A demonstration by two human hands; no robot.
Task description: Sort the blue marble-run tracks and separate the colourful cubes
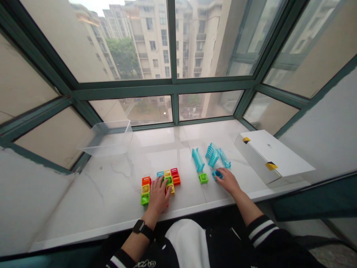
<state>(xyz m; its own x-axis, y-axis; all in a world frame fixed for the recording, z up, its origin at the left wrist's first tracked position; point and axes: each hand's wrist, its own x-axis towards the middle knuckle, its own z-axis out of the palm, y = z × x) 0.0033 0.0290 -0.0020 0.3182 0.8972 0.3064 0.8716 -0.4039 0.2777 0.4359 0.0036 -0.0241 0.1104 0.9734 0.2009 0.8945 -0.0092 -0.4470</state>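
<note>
My left hand [159, 194] lies over a cluster of coloured toy blocks, its fingers spread and covering part of them. Around it show a yellow block [145, 189], a green block [144, 199] and an orange-red block [176, 179]. To the right, my right hand [228, 181] has its fingertips closed around a blue block [216, 174] on the sill. Just left of that sits a single green block [203, 178]. Behind them lie a straight translucent blue track piece [198, 160], a curved one [212, 154] and a smaller piece [224, 158].
A clear plastic bin [111, 139] stands at the back left of the white marbled sill [106, 190]. At the right is a white box [279, 152] with yellow-and-black tabs. Green-framed windows [174, 87] enclose the back and sides; the sill's front edge runs close to my body.
</note>
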